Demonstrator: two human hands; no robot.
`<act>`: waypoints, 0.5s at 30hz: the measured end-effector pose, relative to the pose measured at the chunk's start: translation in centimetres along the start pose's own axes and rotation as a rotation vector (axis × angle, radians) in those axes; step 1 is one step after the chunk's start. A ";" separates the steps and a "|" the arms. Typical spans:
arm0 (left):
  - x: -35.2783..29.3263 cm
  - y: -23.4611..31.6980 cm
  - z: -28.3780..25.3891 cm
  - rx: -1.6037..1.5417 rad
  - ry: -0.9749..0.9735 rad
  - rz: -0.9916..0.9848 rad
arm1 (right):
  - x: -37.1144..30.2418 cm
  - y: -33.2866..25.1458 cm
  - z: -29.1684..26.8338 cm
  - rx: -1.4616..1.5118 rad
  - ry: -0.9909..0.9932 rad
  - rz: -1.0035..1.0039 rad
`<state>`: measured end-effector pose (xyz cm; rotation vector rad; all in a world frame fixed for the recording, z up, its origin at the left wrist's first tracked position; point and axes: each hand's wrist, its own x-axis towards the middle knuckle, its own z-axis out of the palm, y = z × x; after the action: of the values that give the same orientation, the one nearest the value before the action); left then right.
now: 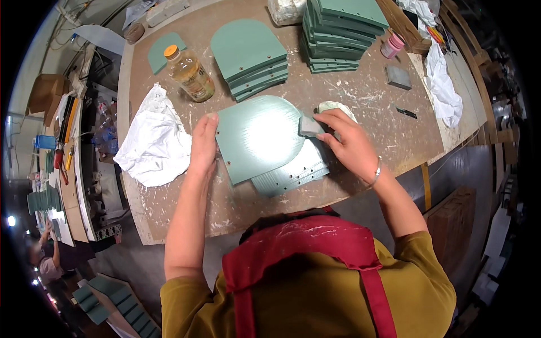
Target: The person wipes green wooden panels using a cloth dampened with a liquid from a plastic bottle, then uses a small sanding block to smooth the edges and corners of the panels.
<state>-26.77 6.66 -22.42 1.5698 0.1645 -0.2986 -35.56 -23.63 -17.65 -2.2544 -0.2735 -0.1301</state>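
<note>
A green panel (248,132) with one rounded end and small holes along its straight edge lies tilted in front of me, with bright glare on its face. My left hand (204,143) grips its left edge. Between the thumb and fingers of my right hand (350,141) is a small grey sanding block (309,127), pressed against the panel's rounded right edge. More green panels (293,172) with rows of holes lie under it, partly covered. A pale rounded thing (338,108) sits just behind my right fingers, mostly hidden.
On the worktable (360,93) stand a stack of curved green panels (248,48), a taller stack (338,34) and an orange-capped bottle (190,73). A white cloth (155,141) lies left. Rightward are a pink jar (392,46), a grey block (398,77) and a black blade tool (406,113).
</note>
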 end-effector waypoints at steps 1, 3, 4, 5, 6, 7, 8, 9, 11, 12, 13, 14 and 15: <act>0.0 0.0 0.1 0.000 -0.002 -0.001 | -0.1 0.3 0.4 0.019 0.000 0.029; -0.2 -0.1 0.3 0.002 0.042 0.013 | -0.4 0.3 0.6 0.038 -0.006 0.054; -0.3 -0.4 0.1 -0.002 0.048 0.012 | -1.1 0.1 0.6 0.032 -0.027 0.075; -0.3 -0.7 0.0 -0.016 0.045 0.001 | -1.8 -0.1 0.5 0.026 -0.049 0.096; -0.3 -1.0 -0.1 -0.030 0.041 -0.011 | -2.3 -0.6 0.3 0.011 -0.086 0.053; -0.3 -1.1 -0.3 -0.035 0.048 -0.012 | -2.6 -1.1 0.0 0.032 -0.110 0.061; -0.3 -1.2 -0.5 -0.030 0.041 -0.013 | -2.6 -1.5 -0.1 0.054 -0.134 0.069; -0.4 -1.2 -0.5 -0.025 0.029 -0.016 | -2.5 -1.3 -0.3 0.052 -0.138 0.070; -0.4 -0.9 -0.3 -0.016 0.034 -0.015 | -1.8 -0.5 -0.6 0.022 0.030 0.017; -0.4 -0.6 -0.3 0.001 0.039 -0.012 | -1.4 -0.2 -0.4 0.060 0.078 0.039; -0.5 -0.7 -0.3 0.001 0.042 -0.014 | -1.4 -0.5 -0.5 0.015 0.064 0.017; -0.5 -0.7 -0.4 -0.005 0.039 -0.020 | -1.4 -1.0 -0.5 -0.031 0.050 -0.006; -0.5 -0.7 -0.4 -0.010 0.036 -0.026 | -1.7 -1.3 -0.1 -0.081 0.032 -0.058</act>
<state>-27.45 7.14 -22.95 1.5644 0.2143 -0.2895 -37.50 -23.12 -16.91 -2.3234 -0.3216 -0.2106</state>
